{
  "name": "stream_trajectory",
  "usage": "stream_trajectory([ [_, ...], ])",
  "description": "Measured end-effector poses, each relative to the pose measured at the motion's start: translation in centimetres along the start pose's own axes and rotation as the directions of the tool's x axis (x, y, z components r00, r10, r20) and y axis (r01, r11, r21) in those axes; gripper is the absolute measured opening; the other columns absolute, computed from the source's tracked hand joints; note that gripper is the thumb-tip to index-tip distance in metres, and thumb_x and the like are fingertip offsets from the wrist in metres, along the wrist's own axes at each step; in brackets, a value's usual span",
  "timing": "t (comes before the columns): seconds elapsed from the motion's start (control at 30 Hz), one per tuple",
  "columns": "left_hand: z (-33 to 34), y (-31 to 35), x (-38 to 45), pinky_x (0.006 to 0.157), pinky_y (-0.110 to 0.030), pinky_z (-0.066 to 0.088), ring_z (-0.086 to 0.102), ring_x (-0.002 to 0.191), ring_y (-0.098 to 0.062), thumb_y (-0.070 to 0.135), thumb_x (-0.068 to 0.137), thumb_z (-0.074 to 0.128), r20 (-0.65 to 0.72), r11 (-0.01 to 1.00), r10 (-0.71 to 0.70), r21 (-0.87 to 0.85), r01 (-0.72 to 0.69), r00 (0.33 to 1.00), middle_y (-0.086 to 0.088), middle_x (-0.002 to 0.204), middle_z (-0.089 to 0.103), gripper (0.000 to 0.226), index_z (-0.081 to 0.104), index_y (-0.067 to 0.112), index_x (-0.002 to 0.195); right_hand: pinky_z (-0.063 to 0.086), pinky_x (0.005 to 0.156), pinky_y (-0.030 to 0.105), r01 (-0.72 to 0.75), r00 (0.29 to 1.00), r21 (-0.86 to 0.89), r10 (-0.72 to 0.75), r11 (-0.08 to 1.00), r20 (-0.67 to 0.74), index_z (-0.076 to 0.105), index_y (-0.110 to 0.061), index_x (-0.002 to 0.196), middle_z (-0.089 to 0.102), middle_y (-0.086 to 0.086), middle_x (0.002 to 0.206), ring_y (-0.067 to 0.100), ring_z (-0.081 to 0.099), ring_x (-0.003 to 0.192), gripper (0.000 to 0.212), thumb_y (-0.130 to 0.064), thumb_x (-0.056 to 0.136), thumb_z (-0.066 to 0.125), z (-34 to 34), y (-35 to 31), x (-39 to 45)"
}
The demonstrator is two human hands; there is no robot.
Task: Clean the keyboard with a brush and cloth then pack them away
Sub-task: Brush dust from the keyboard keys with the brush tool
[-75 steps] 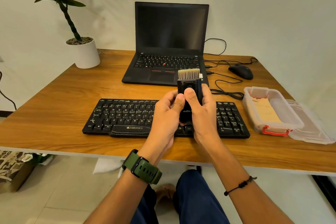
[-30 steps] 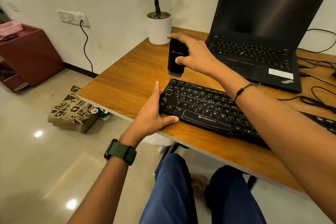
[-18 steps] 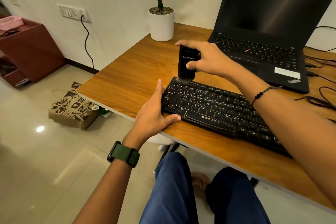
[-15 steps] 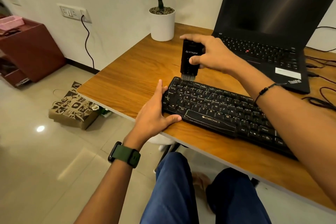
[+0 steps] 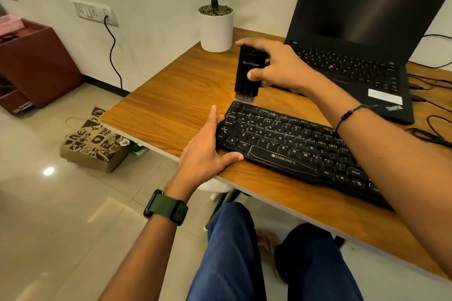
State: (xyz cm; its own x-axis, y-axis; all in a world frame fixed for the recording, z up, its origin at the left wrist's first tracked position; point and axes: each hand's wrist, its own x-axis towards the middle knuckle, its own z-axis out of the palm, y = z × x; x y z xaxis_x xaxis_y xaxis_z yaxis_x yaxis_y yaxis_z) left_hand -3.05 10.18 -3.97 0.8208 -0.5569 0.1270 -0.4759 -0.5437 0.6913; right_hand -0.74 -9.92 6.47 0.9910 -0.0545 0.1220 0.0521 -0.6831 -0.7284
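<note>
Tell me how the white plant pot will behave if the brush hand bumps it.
The plant pot looks apt to tip: it is narrow and carries a tall stem. The gravel filling its top suggests a weighty base, so a light bump may only slide it. It stands near the desk corner, so a hard knock could send it off.

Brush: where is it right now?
Head view: brush held bristles-down in the right hand, just above the keyboard's far-left corner, near the plant pot.
</note>
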Motion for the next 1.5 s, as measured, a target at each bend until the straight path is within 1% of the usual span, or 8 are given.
stream_trajectory([
  [0.13, 0.0, -0.1, 0.1, 0.105, -0.034, 0.030, 0.027, 0.136, -0.008, 0.048, 0.066, 0.073, -0.001, 1.000, 0.009, 0.018, -0.009, 1.000, 0.012, 0.150, 0.027, 0.115, -0.003, 0.021, 0.147, 0.051, 0.081, 0.029, 0.050, 0.998, -0.058, -0.048, 0.997, 0.038, 0.042, -0.029, 0.136, 0.044, -0.008, 0.118, 0.014, 0.051, 0.102, 0.066, 0.002, 0.081, 0.060, 1.6, -0.1, 0.1],
  [0.27, 0.0, -0.2, 0.1, 0.106, -0.034, 0.029, 0.027, 0.136, -0.008, 0.048, 0.066, 0.073, 0.005, 1.000, 0.004, 0.007, -0.004, 1.000, 0.013, 0.150, 0.027, 0.114, -0.002, 0.022, 0.148, 0.057, 0.069, 0.029, -0.063, 0.996, 0.030, 0.061, 0.998, 0.062, 0.045, -0.033, 0.132, 0.046, -0.003, 0.119, 0.019, 0.053, 0.105, 0.067, 0.006, 0.079, 0.059, -0.2, 1.6, -1.1],
  [0.37, 0.0, -0.2, 0.2, 0.106, -0.034, 0.029, 0.027, 0.136, -0.008, 0.047, 0.067, 0.073, -0.001, 1.000, 0.011, 0.010, -0.011, 1.000, 0.014, 0.150, 0.027, 0.113, -0.001, 0.022, 0.148, 0.058, 0.073, 0.037, -0.100, 0.993, 0.068, 0.096, 0.993, 0.061, 0.046, -0.033, 0.132, 0.048, -0.001, 0.121, 0.023, 0.054, 0.109, 0.068, 0.007, 0.079, 0.060, -1.6, 2.2, -1.6],
  [0.6, 0.2, -0.3, 0.1, 0.106, -0.036, 0.030, 0.030, 0.135, -0.009, 0.047, 0.065, 0.074, -0.011, 1.000, 0.007, 0.003, -0.007, 1.000, 0.012, 0.148, 0.031, 0.112, 0.003, 0.022, 0.148, 0.048, 0.095, 0.041, 0.059, 0.998, -0.054, -0.059, 0.997, 0.005, 0.042, -0.030, 0.137, 0.048, -0.004, 0.133, 0.013, 0.046, 0.114, 0.069, 0.001, 0.079, 0.062, 1.1, 0.8, -0.6],
  [0.9, 0.2, -0.3, 0.1, 0.108, -0.044, 0.031, 0.030, 0.135, -0.010, 0.049, 0.064, 0.073, -0.013, 1.000, 0.010, 0.014, -0.010, 1.000, 0.014, 0.148, 0.031, 0.111, 0.004, 0.024, 0.148, 0.058, 0.068, 0.028, -0.048, 0.998, -0.023, 0.049, 0.999, 0.037, 0.045, -0.034, 0.134, 0.047, -0.001, 0.127, 0.019, 0.054, 0.106, 0.069, 0.005, 0.079, 0.061, -2.6, 2.5, -3.0],
  [1.13, 0.1, -0.3, -0.2, 0.108, -0.033, 0.029, 0.029, 0.135, -0.010, 0.047, 0.071, 0.071, -0.008, 0.993, 0.072, 0.092, -0.071, 0.997, 0.007, 0.150, 0.028, 0.104, 0.008, 0.019, 0.148, 0.049, 0.093, 0.037, 0.033, 0.999, -0.049, -0.033, 0.998, 0.003, 0.044, -0.030, 0.135, 0.047, -0.007, 0.124, 0.013, 0.046, 0.111, 0.067, 0.002, 0.079, 0.062, 0.1, 1.3, -2.1],
  [1.37, 0.4, 0.1, -0.2, 0.106, -0.032, 0.028, 0.032, 0.134, -0.012, 0.050, 0.073, 0.068, -0.019, 0.980, 0.111, 0.170, -0.106, 0.994, 0.005, 0.149, 0.031, 0.100, 0.009, 0.018, 0.147, 0.056, 0.061, 0.021, -0.057, 0.998, -0.059, 0.058, 0.997, 0.015, 0.046, -0.034, 0.133, 0.046, -0.004, 0.122, 0.018, 0.053, 0.105, 0.067, 0.004, 0.080, 0.061, -3.8, 3.3, -4.6],
  [1.5, 0.3, 0.1, -0.2, 0.107, -0.035, 0.028, 0.031, 0.135, -0.012, 0.049, 0.073, 0.068, -0.017, 0.982, 0.100, 0.160, -0.096, 0.995, 0.005, 0.150, 0.030, 0.100, 0.009, 0.019, 0.147, 0.057, 0.076, 0.034, -0.010, 1.000, 0.006, 0.010, 1.000, -0.028, 0.044, -0.033, 0.135, 0.046, -0.002, 0.128, 0.021, 0.051, 0.112, 0.069, 0.002, 0.078, 0.063, -2.2, 2.1, -3.2],
])
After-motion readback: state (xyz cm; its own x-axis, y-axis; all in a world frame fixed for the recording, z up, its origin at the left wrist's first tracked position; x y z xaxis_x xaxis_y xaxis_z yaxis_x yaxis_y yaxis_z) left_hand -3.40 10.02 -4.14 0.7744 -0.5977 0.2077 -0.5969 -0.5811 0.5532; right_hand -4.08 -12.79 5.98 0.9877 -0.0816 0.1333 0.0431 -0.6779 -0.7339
